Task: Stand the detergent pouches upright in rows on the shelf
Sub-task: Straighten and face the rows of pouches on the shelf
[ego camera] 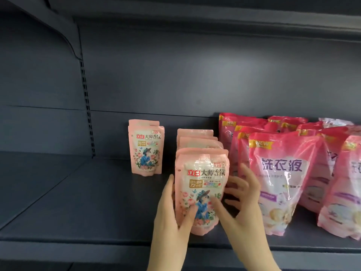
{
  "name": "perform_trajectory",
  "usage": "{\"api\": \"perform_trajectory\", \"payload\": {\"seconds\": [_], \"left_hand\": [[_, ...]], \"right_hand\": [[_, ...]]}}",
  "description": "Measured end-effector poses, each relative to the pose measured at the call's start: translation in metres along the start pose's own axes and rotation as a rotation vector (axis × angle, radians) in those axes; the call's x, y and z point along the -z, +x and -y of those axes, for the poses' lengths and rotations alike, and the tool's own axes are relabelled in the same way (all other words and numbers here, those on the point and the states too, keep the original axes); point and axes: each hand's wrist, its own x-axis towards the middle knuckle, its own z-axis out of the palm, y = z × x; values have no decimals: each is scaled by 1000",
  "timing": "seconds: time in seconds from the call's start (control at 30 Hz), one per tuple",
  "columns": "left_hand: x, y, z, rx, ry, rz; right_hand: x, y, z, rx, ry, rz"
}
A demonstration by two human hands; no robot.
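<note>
A small pale pink detergent pouch (201, 184) stands upright at the front of a row of several like pouches (197, 137) on the dark grey shelf (82, 208). My left hand (172, 214) grips its left edge, thumb across the lower front. My right hand (242, 204) is at its right edge, thumb on the front and fingers spread behind and beside it. To the left, farther back, a short row of two or three of the same pouches (146, 149) stands upright.
Large bright pink detergent bags (281, 177) stand in rows right of the small pouches, touching my right hand's side. More of them (341, 188) reach the right edge. The shelf's back panel (195, 79) and a slotted upright (88, 114) rise behind.
</note>
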Motion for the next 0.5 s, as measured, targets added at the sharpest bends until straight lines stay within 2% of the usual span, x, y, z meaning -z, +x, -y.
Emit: {"api": "perform_trajectory", "payload": {"seconds": [0.17,0.37,0.5], "left_hand": [[-9,-10,0,7,156,66],[-15,-7,3,-111,211,138],[-15,-2,5,-57,398,167]], "right_hand": [[-7,-14,-3,17,-176,109],[-9,-12,1,26,-353,159],[-9,-9,1,51,-391,208]]}}
